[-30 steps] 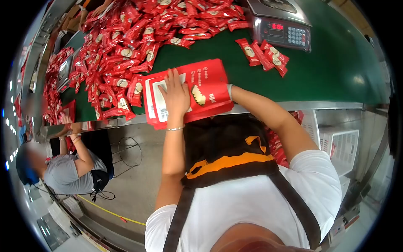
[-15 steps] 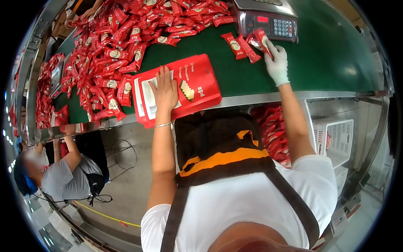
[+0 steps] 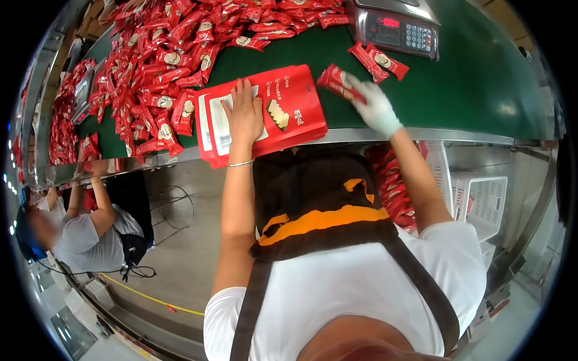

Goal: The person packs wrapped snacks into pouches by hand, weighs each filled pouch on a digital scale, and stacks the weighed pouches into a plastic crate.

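Red snack packet [image 3: 337,82] grasped in right hand [image 3: 376,109] needs gentleness while open left hand [image 3: 245,118] steadies pouches [image 3: 306,111] at tabletop's [image 3: 469,90] near edge.

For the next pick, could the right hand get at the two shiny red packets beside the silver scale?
Probably yes: only green tabletop separates the right hand from those packets, though its white-gloved fingers hold at least one other packet.

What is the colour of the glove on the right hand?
The glove is white; it shows best in the head view.
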Demonstrator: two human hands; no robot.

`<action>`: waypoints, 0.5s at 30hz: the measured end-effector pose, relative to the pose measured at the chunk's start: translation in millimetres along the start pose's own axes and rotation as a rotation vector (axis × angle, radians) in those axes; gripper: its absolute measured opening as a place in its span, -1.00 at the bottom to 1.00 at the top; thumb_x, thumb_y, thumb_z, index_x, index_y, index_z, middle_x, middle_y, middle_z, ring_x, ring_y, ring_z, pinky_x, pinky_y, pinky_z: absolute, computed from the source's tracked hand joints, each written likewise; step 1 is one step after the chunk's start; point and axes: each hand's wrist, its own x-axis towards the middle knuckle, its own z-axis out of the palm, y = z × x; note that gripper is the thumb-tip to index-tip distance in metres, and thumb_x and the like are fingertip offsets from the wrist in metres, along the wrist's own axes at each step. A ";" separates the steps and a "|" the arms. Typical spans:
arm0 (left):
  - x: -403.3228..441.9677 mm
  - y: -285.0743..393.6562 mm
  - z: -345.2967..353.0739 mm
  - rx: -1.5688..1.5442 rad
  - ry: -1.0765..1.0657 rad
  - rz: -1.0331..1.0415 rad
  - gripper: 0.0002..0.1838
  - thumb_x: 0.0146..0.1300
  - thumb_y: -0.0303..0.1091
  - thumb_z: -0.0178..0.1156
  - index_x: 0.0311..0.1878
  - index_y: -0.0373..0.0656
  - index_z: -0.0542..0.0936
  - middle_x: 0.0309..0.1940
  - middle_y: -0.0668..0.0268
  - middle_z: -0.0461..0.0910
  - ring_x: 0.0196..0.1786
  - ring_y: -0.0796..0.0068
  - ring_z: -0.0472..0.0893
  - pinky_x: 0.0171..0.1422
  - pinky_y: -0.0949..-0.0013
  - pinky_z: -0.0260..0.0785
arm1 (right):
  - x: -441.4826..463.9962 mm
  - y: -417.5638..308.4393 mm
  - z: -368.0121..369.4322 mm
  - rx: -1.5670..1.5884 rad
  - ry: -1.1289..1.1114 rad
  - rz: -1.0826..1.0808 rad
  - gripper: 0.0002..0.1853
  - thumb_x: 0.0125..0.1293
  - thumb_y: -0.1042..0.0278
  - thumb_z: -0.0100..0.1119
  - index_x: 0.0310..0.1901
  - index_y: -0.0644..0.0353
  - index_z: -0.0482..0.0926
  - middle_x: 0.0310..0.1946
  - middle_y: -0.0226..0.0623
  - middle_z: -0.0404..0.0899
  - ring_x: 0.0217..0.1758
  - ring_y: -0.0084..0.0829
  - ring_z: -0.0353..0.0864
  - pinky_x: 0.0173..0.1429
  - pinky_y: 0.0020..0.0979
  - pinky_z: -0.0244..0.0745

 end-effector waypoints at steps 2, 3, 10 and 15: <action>-2.8 2.8 -3.3 -0.014 -0.003 0.022 -0.37 0.49 -0.13 -0.20 0.53 -0.24 0.09 0.55 0.00 0.04 0.59 -0.04 0.00 0.60 -0.21 -0.36 | -9.4 -9.2 2.8 0.117 -0.096 -0.091 -0.38 0.22 0.51 0.21 0.35 -0.03 0.41 -0.08 -0.12 0.59 0.05 -0.06 0.51 0.17 -0.15 0.44; -6.1 2.9 -1.7 -0.012 -0.015 0.027 -0.37 0.49 -0.13 -0.20 0.53 -0.24 0.09 0.55 0.00 0.04 0.59 -0.04 0.00 0.60 -0.21 -0.36 | -6.3 -17.0 6.9 0.176 -0.126 -0.121 -0.38 0.20 0.55 0.22 0.34 0.02 0.44 -0.02 -0.12 0.59 0.07 -0.08 0.52 0.21 -0.18 0.43; -5.7 10.6 -5.1 0.220 0.128 0.203 -0.33 0.47 -0.13 -0.15 0.56 -0.20 0.04 0.58 0.13 0.00 0.62 0.03 -0.10 0.60 -0.25 -0.43 | 75.7 -25.6 130.4 0.306 -0.205 -0.831 -0.66 0.28 0.31 0.16 0.08 0.19 0.55 0.01 -0.06 0.59 0.07 -0.10 0.58 0.11 -0.17 0.49; -6.1 8.9 -7.4 0.206 0.087 0.254 -0.37 0.47 -0.14 -0.14 0.55 -0.11 0.11 0.56 0.25 0.11 0.61 0.04 -0.03 0.61 -0.21 -0.42 | 74.1 -52.3 119.0 0.589 -0.383 -0.541 -0.69 0.31 0.26 0.10 -0.01 0.25 0.57 -0.01 0.00 0.62 0.03 -0.06 0.61 0.10 -0.17 0.51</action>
